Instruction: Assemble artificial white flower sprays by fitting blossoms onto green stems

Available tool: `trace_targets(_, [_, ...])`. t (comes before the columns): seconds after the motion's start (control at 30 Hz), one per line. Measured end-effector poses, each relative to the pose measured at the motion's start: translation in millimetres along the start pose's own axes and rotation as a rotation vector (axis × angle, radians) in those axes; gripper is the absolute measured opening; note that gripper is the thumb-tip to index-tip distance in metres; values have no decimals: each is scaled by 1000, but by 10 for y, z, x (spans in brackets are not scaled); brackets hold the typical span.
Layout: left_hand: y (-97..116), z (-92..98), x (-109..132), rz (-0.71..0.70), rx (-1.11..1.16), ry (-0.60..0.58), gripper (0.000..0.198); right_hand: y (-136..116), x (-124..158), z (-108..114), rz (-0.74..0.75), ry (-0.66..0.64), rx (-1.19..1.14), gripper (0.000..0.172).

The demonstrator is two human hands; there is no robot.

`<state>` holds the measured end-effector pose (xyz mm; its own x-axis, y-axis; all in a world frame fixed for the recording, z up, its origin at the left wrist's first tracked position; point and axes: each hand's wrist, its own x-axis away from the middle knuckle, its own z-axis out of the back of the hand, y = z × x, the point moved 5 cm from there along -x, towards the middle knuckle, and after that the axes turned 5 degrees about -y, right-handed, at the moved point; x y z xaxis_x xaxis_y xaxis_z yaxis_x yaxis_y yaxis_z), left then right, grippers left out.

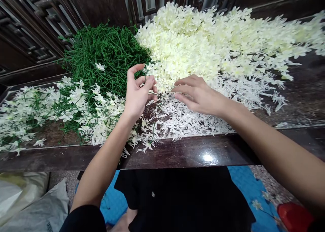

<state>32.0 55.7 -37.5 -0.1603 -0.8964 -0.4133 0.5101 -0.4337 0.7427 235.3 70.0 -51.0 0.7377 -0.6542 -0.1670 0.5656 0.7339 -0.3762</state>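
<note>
My left hand (139,91) is curled with thumb and fingers close together around a thin green plastic stem, mostly hidden by the fingers. Facing it, my right hand (196,93) has its fingers stretched out and slightly apart, with the tips by the cream petals; nothing clearly shows in them. Behind both hands rises a large heap of cream artificial flower petals (188,45). White stamen pieces (193,123) lie under and in front of my right hand. Beyond my left hand is a pile of green plastic stems (101,52).
Assembled white flowers on green stems (68,106) spread along the left of the dark wooden bench (177,154). A carved wooden backrest (38,18) stands behind. Sacks (48,205) lie on the floor at lower left, and a red object (294,216) is at lower right.
</note>
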Motion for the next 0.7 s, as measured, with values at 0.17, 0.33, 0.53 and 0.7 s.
trace_targets(0.17, [114,-12,11,-70,-33,21,26,-22,10,-91,-47,-133,41,63])
trace_targets(0.33, [277,-76,41,-72,-44,11,21,-43,5,-28,-49,-95,30,60])
trace_targets(0.53, [311,-136,62,-108,-216,-61,22,-31,19,-89,-40,-118,27,66])
trace_targets(0.7, [314,-148,59,-136,-270,-92,20,-16,18,-64,-49,-45,57,61])
